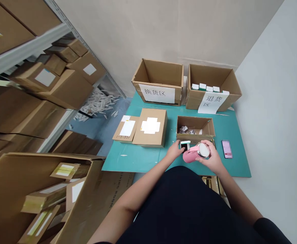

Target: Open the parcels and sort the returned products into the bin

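Observation:
My right hand [210, 160] grips a pink cylindrical handheld device [191, 155] with a round white end [203, 150]. My left hand [175, 150] holds a small white-edged item with a dark face [185, 146] against the device's far side. Its exact kind is hard to tell. Both hands are low over the near edge of a teal work mat [128, 159], just in front of a small open carton holding crumpled paper [195, 127].
Two open cartons with Chinese paper labels stand at the back, the right one [229, 81] holding several small white boxes. Two sealed parcels [149, 127] sit left of my hands, a phone [227, 149] right. Carton-filled shelves [46, 95] and a large carton [43, 193] crowd the left.

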`<state>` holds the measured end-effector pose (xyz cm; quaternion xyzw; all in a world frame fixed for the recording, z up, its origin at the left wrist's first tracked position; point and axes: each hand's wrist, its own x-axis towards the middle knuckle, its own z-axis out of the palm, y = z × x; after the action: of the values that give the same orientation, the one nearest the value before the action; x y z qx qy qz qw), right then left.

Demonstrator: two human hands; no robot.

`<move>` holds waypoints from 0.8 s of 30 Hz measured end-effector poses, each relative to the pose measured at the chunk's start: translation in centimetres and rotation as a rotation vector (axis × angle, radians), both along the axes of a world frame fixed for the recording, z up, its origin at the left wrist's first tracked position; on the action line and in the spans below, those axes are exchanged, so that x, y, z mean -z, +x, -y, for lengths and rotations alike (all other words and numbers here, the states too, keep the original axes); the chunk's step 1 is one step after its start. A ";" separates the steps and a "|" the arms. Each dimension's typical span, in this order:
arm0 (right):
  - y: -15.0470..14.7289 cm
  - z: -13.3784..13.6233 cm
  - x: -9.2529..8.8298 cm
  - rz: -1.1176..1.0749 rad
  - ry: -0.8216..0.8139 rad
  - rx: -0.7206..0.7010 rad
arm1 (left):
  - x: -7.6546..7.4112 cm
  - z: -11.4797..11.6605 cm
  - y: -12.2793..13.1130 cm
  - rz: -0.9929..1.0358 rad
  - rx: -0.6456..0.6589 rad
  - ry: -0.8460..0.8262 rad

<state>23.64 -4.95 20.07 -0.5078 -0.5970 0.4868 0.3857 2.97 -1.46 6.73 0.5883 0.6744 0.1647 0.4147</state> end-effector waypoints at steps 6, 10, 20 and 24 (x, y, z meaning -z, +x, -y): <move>-0.8 0.6 3.0 -0.007 0.010 0.018 | 1.1 -0.8 -0.2 -0.013 -0.027 0.027; -1.2 0.3 4.1 -0.021 0.031 0.022 | 1.5 -1.3 -0.4 -0.021 -0.034 0.019; -2.5 -1.4 6.2 -0.104 0.049 0.053 | 2.9 -2.4 -1.1 0.149 0.005 0.055; -2.3 -2.0 6.5 -0.061 0.071 0.101 | 3.6 -2.4 -1.3 0.200 -0.012 0.044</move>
<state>21.35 -3.00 13.56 -0.5082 -0.5754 0.4606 0.4456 1.65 0.97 3.08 0.5736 0.6294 0.2399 0.4660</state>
